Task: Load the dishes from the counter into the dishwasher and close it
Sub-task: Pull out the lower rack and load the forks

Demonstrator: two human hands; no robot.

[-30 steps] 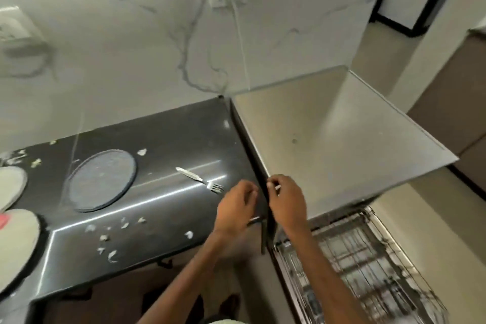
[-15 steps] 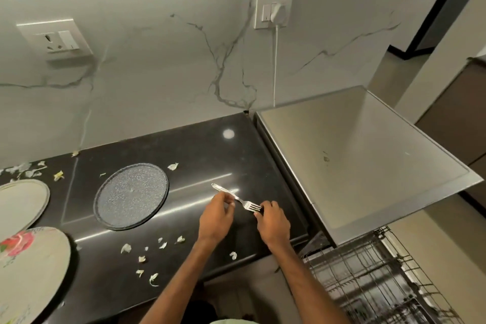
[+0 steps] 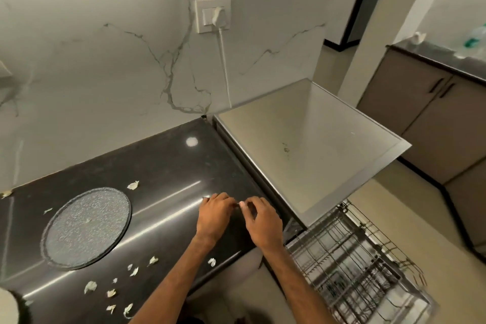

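Both hands meet low over the black worktop (image 3: 163, 166), the left hand (image 3: 214, 214) and right hand (image 3: 260, 223) curled fingertip to fingertip around a fork (image 3: 206, 197). Only a sliver of its metal shows beyond the left knuckles, so the grip reads as a narrow pinch on the fork, though whether it is lifted or lying flat cannot be told.

The loading looks far from finished. Left of the grip one dark speckled round plate (image 3: 86, 227) lies flat on the worktop, and further left, at the frame's corner, the rim of one pale plate (image 3: 8, 308) shows. Right of and below the grip, one wire dishwasher rack (image 3: 363, 265) is pulled out and looks bare; the dishwasher is open. Roughly a dozen pale scraps (image 3: 90, 287) lie scattered near the speckled plate.
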